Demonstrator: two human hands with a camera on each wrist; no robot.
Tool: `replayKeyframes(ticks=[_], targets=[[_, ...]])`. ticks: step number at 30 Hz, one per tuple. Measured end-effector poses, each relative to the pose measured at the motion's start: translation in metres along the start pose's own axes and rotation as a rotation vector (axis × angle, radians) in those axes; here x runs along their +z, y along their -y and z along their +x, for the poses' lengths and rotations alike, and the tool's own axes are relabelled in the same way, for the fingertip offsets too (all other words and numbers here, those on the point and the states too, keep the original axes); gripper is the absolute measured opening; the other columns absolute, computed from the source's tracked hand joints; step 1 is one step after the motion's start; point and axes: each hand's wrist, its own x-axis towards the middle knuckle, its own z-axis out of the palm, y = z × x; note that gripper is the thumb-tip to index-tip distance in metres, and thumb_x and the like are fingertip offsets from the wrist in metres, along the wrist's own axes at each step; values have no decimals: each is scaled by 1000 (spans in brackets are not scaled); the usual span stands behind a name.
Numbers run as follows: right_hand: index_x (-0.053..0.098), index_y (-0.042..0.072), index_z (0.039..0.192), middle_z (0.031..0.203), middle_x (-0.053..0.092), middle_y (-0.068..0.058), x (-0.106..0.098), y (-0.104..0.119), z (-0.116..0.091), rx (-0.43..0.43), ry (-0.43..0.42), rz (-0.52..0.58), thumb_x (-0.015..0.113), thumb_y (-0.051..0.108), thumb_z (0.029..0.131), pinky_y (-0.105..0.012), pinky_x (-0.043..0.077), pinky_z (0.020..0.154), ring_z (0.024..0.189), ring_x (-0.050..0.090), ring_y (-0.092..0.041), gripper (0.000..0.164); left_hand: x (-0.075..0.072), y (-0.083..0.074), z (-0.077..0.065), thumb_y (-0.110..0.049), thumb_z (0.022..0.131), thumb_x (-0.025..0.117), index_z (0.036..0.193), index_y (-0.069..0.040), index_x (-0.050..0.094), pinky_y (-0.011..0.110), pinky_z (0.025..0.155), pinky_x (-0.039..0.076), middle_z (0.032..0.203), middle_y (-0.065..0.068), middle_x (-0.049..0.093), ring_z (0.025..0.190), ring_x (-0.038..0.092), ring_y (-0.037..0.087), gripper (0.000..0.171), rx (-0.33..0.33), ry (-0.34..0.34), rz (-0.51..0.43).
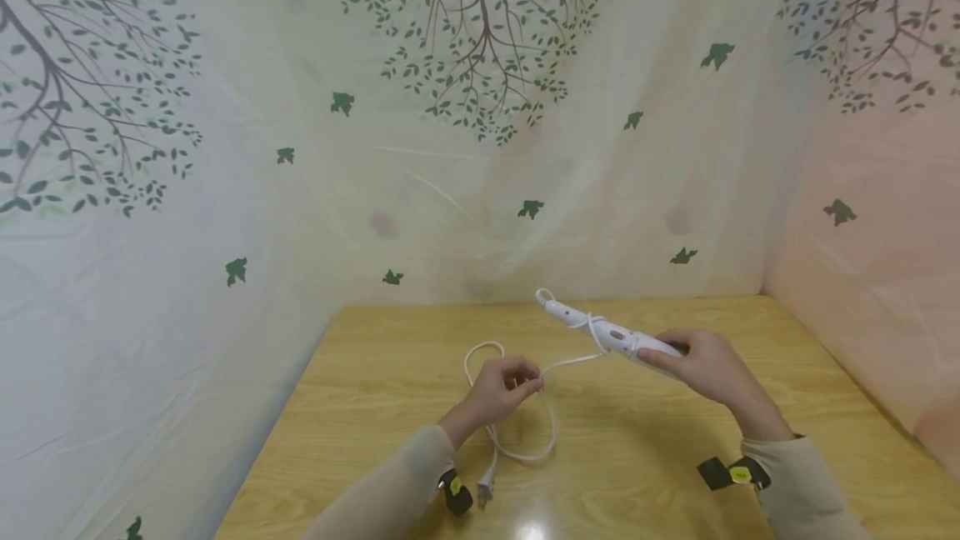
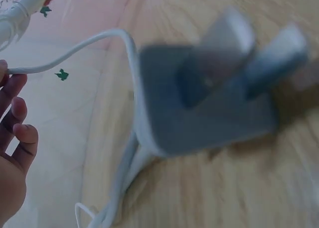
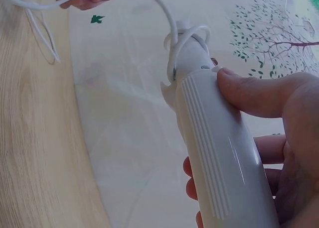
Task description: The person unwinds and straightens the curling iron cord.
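Head: right grip (image 1: pixel 708 367) around wand (image 1: pixel 619 340)

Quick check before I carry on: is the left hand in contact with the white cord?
Touching. The left wrist view shows it: at the picture's left edge, the left hand pinches the white cord between its fingertips.

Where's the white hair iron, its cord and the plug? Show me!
White hair iron (image 3: pixel 220 143), right wrist view: on its body, beside the ridged strip.
Cord (image 1: pixel 573 362), head view: on the stretch leading up to the hair iron.
Plug (image 2: pixel 212 116), left wrist view: on its flat, pronged face.
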Motion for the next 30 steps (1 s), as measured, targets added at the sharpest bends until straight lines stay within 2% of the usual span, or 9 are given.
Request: replayKeyframes(ticks=[4, 8, 18, 30], targets=[[69, 0, 113, 96, 70, -11, -1, 0, -1, -2, -7, 10, 66, 53, 88, -30, 45, 59, 74, 56, -17, 59, 0, 8, -4, -14, 89, 70, 88, -9, 71, 16, 55, 46, 78, 2, 69, 62, 50, -2, 5, 40, 59, 93], [69, 1, 112, 95, 70, -11, -1, 2, -3, -12, -8, 23, 67, 52, 87, -30, 44, 59, 73, 56, -17, 57, -1, 12, -6, -12, 89, 70, 86, -7, 71, 16, 56, 46, 78, 3, 71, 62, 51, -2, 5, 43, 73, 135], [71, 3, 111, 95, 71, -8, -4, 5, -5, -75, 0, 52, 68, 46, 88, -29, 44, 60, 73, 56, -15, 49, -10, 12, -5, -16, 90, 69, 87, -11, 71, 16, 60, 44, 83, -1, 71, 66, 50, -2, 6, -99, 96, 255], [72, 8, 107, 92, 70, -2, -5, 6, -11, -203, 78, 148, 70, 35, 90, -25, 47, 60, 74, 56, -12, 32, -27, 18, 2, -19, 92, 68, 86, -18, 69, 18, 60, 44, 82, -8, 68, 67, 50, 2, 6, -182, 87, 303]])
